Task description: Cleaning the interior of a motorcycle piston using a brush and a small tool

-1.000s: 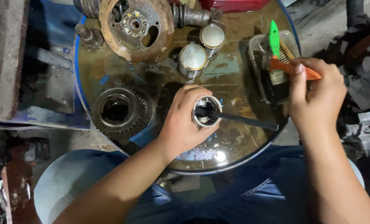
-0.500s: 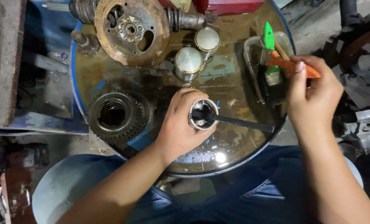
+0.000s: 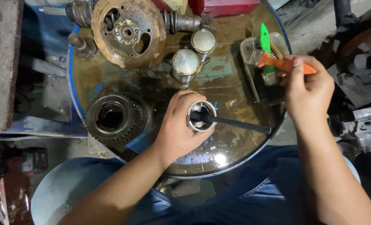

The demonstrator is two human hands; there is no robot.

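My left hand [image 3: 178,129] grips a round metal piston [image 3: 201,116] upright on the oily top of a blue drum [image 3: 160,83]. A dark rod [image 3: 239,124] sticks out of the piston's open end toward the right. My right hand [image 3: 308,89] holds the orange handle of a brush [image 3: 283,64] over a clear plastic tray [image 3: 256,62] at the drum's right edge. A green-handled brush [image 3: 265,46] stands in that tray.
Two more pistons [image 3: 185,64] [image 3: 203,43] stand at the drum's middle back. A rusty round housing [image 3: 128,32] lies behind them, a toothed gear [image 3: 115,118] at the left. A red box [image 3: 225,6] sits at the back. A pale basin [image 3: 64,193] is below left.
The view has shifted slightly. Both hands keep their grips; the right hand with the orange brush has stayed by the tray.
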